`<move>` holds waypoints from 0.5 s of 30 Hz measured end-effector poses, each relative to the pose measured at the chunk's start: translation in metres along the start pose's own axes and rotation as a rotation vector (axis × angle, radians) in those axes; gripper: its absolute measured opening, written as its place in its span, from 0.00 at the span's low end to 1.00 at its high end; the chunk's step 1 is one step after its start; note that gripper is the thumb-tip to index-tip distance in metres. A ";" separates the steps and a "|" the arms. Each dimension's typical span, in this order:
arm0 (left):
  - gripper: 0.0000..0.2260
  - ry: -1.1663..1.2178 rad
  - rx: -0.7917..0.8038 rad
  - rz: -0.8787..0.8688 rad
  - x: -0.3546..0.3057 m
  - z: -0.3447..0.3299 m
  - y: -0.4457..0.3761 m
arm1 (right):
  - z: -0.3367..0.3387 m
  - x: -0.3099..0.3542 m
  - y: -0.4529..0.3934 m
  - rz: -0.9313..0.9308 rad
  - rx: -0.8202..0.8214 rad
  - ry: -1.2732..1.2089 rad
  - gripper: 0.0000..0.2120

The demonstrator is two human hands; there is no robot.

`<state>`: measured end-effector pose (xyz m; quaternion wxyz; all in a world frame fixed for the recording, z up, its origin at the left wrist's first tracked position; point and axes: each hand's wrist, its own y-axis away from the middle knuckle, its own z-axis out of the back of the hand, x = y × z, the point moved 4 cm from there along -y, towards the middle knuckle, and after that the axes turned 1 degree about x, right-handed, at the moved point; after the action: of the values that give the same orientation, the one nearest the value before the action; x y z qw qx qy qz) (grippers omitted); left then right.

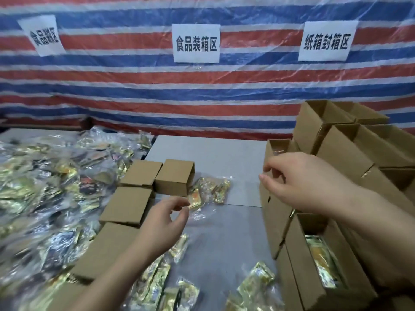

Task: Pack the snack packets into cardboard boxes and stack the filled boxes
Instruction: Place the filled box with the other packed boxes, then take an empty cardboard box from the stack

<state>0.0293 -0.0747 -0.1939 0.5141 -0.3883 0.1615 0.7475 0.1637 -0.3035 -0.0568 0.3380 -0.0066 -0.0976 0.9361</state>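
My left hand [161, 223] hovers, grip apart, over a snack packet [197, 198] mid-table; my right hand [301, 176], empty too, is by the boxes [325, 254] at the right edge. Light, crinkly, slippery: I'd pinch a sealed edge.

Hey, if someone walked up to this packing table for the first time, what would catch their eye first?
Probably the striped tarp across the back, hung with three white signs. Next, the shiny heap of snack packets on the left and the stacked cardboard boxes on the right. In between, the left hand hovers above a loose packet while the right hand reaches to the stack.
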 end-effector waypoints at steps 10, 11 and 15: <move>0.09 -0.016 0.095 0.278 0.121 -0.030 0.041 | -0.123 0.016 0.002 -0.073 0.264 -0.091 0.17; 0.06 -0.047 0.103 0.298 0.132 -0.032 0.044 | -0.131 0.017 0.002 -0.076 0.274 -0.102 0.17; 0.14 -0.194 0.092 0.411 0.179 -0.026 0.047 | -0.166 0.029 -0.001 -0.096 0.320 -0.170 0.16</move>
<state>-0.0324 0.0040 -0.3518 0.3812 -0.2499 0.2209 0.8622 0.1551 -0.2551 -0.2174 0.3697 0.1311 0.0240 0.9196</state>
